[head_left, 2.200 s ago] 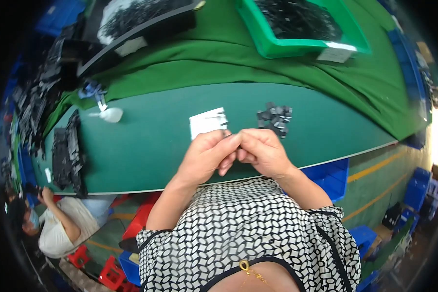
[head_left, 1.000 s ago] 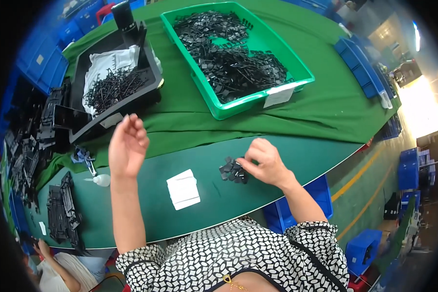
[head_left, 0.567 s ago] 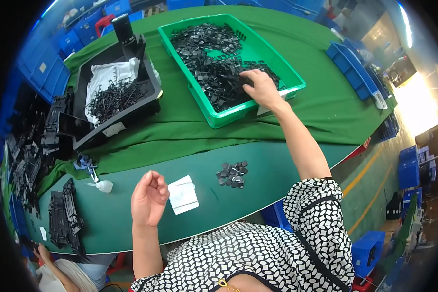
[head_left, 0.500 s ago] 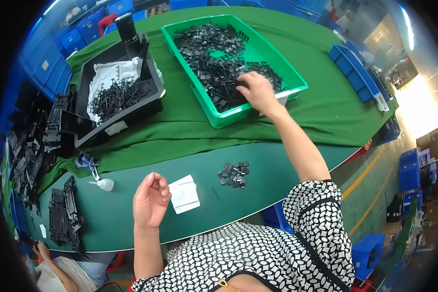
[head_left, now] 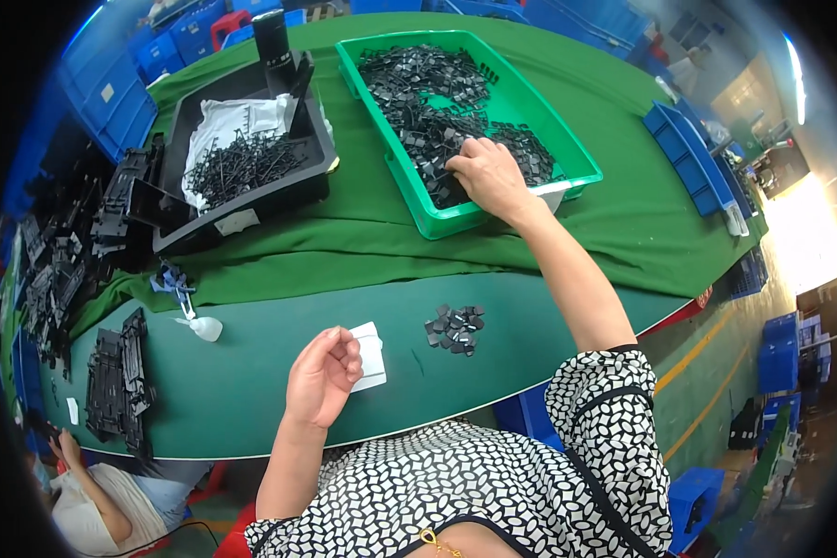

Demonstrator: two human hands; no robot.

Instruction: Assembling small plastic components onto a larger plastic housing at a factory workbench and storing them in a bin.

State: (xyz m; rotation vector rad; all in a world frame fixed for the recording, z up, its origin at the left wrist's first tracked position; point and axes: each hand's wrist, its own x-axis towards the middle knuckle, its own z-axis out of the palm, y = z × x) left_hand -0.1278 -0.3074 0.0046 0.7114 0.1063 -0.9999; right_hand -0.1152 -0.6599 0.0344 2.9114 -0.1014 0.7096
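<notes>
Deep in the green tray (head_left: 530,97), my right hand (head_left: 493,179) is closed at the fingertips on small black plastic parts. Loose black parts (head_left: 428,74) of the same kind lie heaped around it. My left hand (head_left: 325,377) hovers over the near table edge, fingers curled in and pressed together, palm bare, with nothing visible in it. It partly covers a white paper square (head_left: 370,358) on the table. To the right of the paper sits a little pile of flat black pieces (head_left: 455,329).
A black bin (head_left: 316,191) with thin black parts on white cloth stands at the left back. Black frame-like parts (head_left: 116,381) lie on the left, near a white squeeze bottle (head_left: 203,327). Another person (head_left: 112,493) sits at lower left. A blue bin (head_left: 684,158) stands far right.
My left hand has moved right, over part of the white paper. My right hand stays in the green tray, its fingers drawn closer together on the parts. The view has shifted slightly.
</notes>
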